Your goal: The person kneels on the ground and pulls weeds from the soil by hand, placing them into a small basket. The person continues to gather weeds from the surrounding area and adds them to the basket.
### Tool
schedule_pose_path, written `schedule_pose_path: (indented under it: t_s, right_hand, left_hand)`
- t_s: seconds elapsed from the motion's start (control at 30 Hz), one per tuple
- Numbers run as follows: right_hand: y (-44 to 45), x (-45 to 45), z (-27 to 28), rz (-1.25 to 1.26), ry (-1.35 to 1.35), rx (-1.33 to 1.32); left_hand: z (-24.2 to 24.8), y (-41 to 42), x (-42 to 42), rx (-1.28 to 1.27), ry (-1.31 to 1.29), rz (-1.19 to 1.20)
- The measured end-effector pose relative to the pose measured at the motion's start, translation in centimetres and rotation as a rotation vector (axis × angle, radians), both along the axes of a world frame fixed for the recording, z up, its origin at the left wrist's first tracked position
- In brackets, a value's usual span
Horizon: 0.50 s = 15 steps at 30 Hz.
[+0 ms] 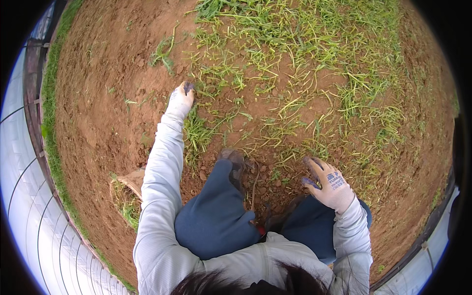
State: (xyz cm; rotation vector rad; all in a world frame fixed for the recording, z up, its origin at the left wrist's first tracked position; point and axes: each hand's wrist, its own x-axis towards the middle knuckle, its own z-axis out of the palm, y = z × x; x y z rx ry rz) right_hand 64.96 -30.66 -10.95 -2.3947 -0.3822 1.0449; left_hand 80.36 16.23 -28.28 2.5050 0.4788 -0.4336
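My left hand (183, 94), in a pale work glove with a dark purple palm, reaches forward over the brown soil (121, 73) with its fingers bent. Whether its fingertips hold anything cannot be told. Green cut stems and leaves (221, 75) lie just to its right, and a leafy clump (197, 131) lies just below it. My right hand (324, 180), gloved alike, is above my right knee. Its fingers are apart and nothing shows in them. Scattered stems (291, 132) lie on the soil ahead of it.
A round container (134, 180) with greens in it stands beside my left arm. My shoe (234, 158) rests on the soil between the scattered stems. A grass strip (53, 107) and a plastic-film wall (22, 166) run along the left. A leafy plant (162, 55) lies ahead.
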Motion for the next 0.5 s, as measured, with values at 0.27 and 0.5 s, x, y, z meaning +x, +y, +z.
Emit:
schedule_pose_path:
  t_s: [0.27,0.5]
  right_hand:
    - [-0.1,-0.3,-0.6,0.013,-0.011,0.0]
    - [-0.3,-0.3,-1.2,0.019,-0.013,-0.008]
  left_hand:
    - [-0.7,-2.9,2.7,0.286,0.331,-0.258]
    - [-0.7,-5.4,3.6,0.27,0.426,-0.314]
